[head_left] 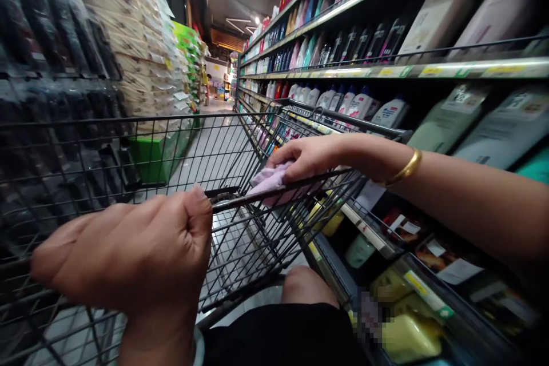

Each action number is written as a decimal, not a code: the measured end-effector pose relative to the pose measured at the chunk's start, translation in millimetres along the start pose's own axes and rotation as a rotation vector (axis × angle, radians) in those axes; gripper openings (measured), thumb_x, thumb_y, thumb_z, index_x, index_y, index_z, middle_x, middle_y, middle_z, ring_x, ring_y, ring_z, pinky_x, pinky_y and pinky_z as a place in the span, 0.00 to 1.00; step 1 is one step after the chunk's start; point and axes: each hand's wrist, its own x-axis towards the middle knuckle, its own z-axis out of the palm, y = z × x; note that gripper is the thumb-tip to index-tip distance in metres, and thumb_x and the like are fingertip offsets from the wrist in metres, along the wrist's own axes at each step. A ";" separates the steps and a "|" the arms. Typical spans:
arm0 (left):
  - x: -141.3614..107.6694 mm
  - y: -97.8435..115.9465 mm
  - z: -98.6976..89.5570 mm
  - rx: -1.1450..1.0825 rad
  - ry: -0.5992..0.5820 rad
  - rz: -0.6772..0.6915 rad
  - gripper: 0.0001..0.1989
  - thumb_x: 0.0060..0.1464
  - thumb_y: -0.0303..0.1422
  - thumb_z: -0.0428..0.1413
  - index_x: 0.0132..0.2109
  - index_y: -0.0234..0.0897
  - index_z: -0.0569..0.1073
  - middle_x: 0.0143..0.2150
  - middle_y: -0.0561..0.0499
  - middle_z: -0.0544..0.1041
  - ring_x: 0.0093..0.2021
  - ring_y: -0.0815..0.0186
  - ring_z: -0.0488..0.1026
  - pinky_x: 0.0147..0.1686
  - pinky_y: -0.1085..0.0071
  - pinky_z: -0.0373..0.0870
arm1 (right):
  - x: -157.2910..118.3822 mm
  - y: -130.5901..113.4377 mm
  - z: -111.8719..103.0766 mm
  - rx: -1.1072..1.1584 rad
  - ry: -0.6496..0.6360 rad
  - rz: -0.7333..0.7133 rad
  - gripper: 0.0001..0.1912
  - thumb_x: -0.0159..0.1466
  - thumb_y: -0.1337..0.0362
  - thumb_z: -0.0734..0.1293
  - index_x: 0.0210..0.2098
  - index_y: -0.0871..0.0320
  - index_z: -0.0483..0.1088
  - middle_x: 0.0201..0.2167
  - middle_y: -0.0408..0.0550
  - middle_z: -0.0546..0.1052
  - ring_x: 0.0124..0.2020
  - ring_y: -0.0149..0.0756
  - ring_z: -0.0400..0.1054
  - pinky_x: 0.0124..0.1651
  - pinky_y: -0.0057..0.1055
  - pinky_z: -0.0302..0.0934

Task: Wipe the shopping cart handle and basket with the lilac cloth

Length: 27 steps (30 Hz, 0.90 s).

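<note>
A black wire shopping cart [206, 120] spans the view in front of me, its basket showing only bare mesh and the floor below. My left hand [132, 246] is wrapped round the cart's near rail at the lower left, thumb on top. Further right, my right hand [311, 154], with a gold bangle [407, 167] on the wrist, grips a crumpled light purple cloth [270, 178] at the rail. Its fingertips are partly hidden behind the cloth.
Shelves [326, 73] of shampoo and other bottles line the right side, close to the cart. Packaged goods are stacked on the left, above a green base [150, 157]. A tiled aisle [214, 143] runs ahead between them.
</note>
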 end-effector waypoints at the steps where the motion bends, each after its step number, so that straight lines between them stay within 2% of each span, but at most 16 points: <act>1: 0.6 -0.5 0.3 0.009 0.052 0.019 0.19 0.57 0.45 0.55 0.23 0.43 0.63 0.19 0.53 0.59 0.23 0.66 0.53 0.34 0.61 0.38 | -0.8 -5.6 0.6 0.018 0.019 -0.045 0.22 0.66 0.57 0.66 0.59 0.52 0.73 0.42 0.44 0.82 0.36 0.32 0.76 0.36 0.25 0.70; 3: 3.1 2.3 -2.6 0.008 0.072 0.034 0.18 0.58 0.42 0.56 0.23 0.43 0.62 0.19 0.53 0.59 0.23 0.66 0.52 0.33 0.61 0.39 | -4.0 -7.5 -3.0 0.028 0.006 -0.044 0.22 0.66 0.57 0.65 0.58 0.51 0.73 0.42 0.44 0.81 0.36 0.32 0.75 0.35 0.25 0.68; 6: 8.8 12.9 -12.6 -0.006 0.014 0.018 0.15 0.57 0.37 0.57 0.26 0.43 0.61 0.21 0.53 0.63 0.24 0.63 0.54 0.32 0.61 0.41 | -16.6 1.8 -13.3 -0.088 0.004 0.126 0.19 0.67 0.55 0.63 0.53 0.53 0.76 0.39 0.46 0.81 0.35 0.35 0.74 0.36 0.29 0.67; 7: 10.7 16.4 -15.7 -0.006 -0.003 0.026 0.14 0.57 0.35 0.58 0.27 0.44 0.61 0.22 0.53 0.65 0.25 0.62 0.55 0.32 0.60 0.42 | -23.1 4.1 -14.0 -0.182 0.072 0.181 0.18 0.66 0.54 0.64 0.50 0.54 0.77 0.38 0.47 0.81 0.36 0.37 0.74 0.38 0.31 0.67; 9: 13.6 21.3 -19.7 -0.002 0.009 0.038 0.15 0.57 0.34 0.58 0.27 0.44 0.60 0.21 0.53 0.65 0.25 0.61 0.56 0.32 0.61 0.42 | -37.5 4.2 -4.2 -0.381 0.358 0.218 0.18 0.65 0.53 0.66 0.48 0.55 0.78 0.39 0.50 0.80 0.39 0.42 0.74 0.42 0.35 0.68; 11: 15.0 22.8 -20.7 -0.004 0.018 0.035 0.15 0.57 0.34 0.58 0.27 0.44 0.60 0.21 0.53 0.65 0.25 0.61 0.56 0.31 0.61 0.42 | -48.5 1.5 24.7 -0.506 0.735 0.156 0.20 0.65 0.54 0.65 0.52 0.55 0.76 0.45 0.53 0.79 0.46 0.47 0.73 0.49 0.39 0.68; 12: 15.2 22.6 -20.5 -0.009 0.018 0.030 0.15 0.58 0.34 0.58 0.27 0.44 0.60 0.21 0.53 0.64 0.25 0.61 0.55 0.31 0.61 0.42 | -50.1 1.6 45.8 -0.508 0.861 0.103 0.22 0.66 0.55 0.63 0.56 0.55 0.74 0.49 0.54 0.78 0.49 0.48 0.72 0.52 0.40 0.68; 14: 14.4 21.0 -20.0 -0.019 0.008 0.029 0.16 0.58 0.34 0.58 0.27 0.44 0.61 0.21 0.53 0.65 0.25 0.61 0.56 0.31 0.61 0.42 | -42.2 8.0 96.2 -0.553 1.062 0.084 0.25 0.66 0.56 0.63 0.60 0.54 0.71 0.56 0.59 0.74 0.57 0.53 0.69 0.59 0.46 0.67; 17: 12.5 18.0 -21.3 -0.011 -0.025 0.030 0.15 0.59 0.34 0.57 0.27 0.43 0.62 0.22 0.53 0.66 0.26 0.62 0.57 0.32 0.62 0.40 | -6.3 30.4 168.6 -0.612 1.289 0.253 0.23 0.64 0.56 0.67 0.57 0.52 0.73 0.59 0.64 0.69 0.63 0.60 0.63 0.64 0.56 0.64; 18: 12.3 17.7 -22.4 0.008 -0.062 0.024 0.14 0.60 0.35 0.56 0.28 0.42 0.62 0.23 0.52 0.67 0.27 0.61 0.57 0.32 0.63 0.39 | 7.8 37.8 186.0 -0.583 1.379 0.207 0.21 0.63 0.56 0.68 0.55 0.52 0.74 0.57 0.64 0.68 0.62 0.59 0.64 0.63 0.56 0.65; 20: 12.9 19.2 -25.1 0.068 -0.154 0.003 0.14 0.63 0.35 0.53 0.29 0.42 0.62 0.25 0.51 0.68 0.28 0.61 0.58 0.33 0.64 0.38 | 30.5 46.8 205.5 -0.408 1.680 -0.048 0.18 0.63 0.58 0.68 0.52 0.52 0.72 0.54 0.60 0.67 0.57 0.54 0.68 0.58 0.54 0.69; 22: 14.2 23.6 -27.6 0.132 -0.239 -0.010 0.14 0.65 0.36 0.50 0.30 0.42 0.61 0.27 0.51 0.68 0.30 0.59 0.58 0.33 0.64 0.38 | 40.7 45.9 206.1 -0.206 1.836 -0.244 0.18 0.63 0.61 0.69 0.53 0.51 0.69 0.53 0.55 0.68 0.55 0.47 0.69 0.56 0.50 0.71; 23: 14.7 26.4 -28.5 0.155 -0.265 -0.013 0.14 0.66 0.36 0.48 0.30 0.42 0.60 0.27 0.50 0.68 0.30 0.59 0.57 0.33 0.65 0.37 | 41.4 42.1 201.8 -0.113 1.880 -0.295 0.19 0.63 0.63 0.69 0.54 0.49 0.68 0.53 0.53 0.68 0.55 0.45 0.69 0.56 0.47 0.71; 27: 13.2 25.6 -30.1 0.212 -0.317 -0.053 0.16 0.67 0.39 0.44 0.29 0.44 0.56 0.27 0.49 0.62 0.30 0.58 0.53 0.34 0.66 0.37 | 37.0 21.1 184.9 0.119 1.993 -0.255 0.22 0.63 0.69 0.68 0.55 0.48 0.67 0.53 0.51 0.69 0.56 0.42 0.69 0.56 0.46 0.72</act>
